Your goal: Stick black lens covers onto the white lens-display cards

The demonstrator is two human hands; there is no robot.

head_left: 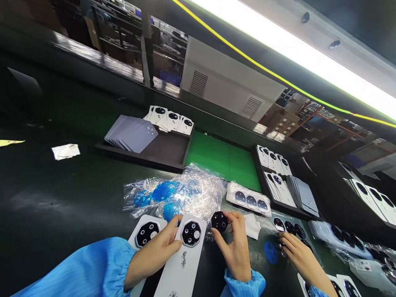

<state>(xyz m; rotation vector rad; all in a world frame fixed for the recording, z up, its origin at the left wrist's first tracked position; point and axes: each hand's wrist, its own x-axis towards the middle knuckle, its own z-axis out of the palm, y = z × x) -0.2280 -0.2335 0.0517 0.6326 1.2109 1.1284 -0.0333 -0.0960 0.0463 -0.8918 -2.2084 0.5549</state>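
Observation:
My left hand (pixel 159 251) grips the edge of a white phone back panel (pixel 181 270), which carries a black camera plate with several lens holes. A second white panel (pixel 135 237) lies partly under that hand, its lower part hidden. Just right of the held panel, my right hand (pixel 235 245) pinches a loose black camera lens cover (pixel 219 221) between thumb and fingers. A crumpled clear plastic bag (pixel 201 187) and blue film discs (pixel 165 190) lie beyond my hands. Past my right hand is a white paper piece (pixel 252 227).
A co-worker's hand (pixel 298 251) reaches to a sheet of black lens covers (pixel 290 227) at right. Black trays (pixel 173 154) hold grey panels (pixel 131 133) and white panels (pixel 167 119). Packed lens covers (pixel 248 199) lie near the green mat (pixel 221 154). A light hangs overhead.

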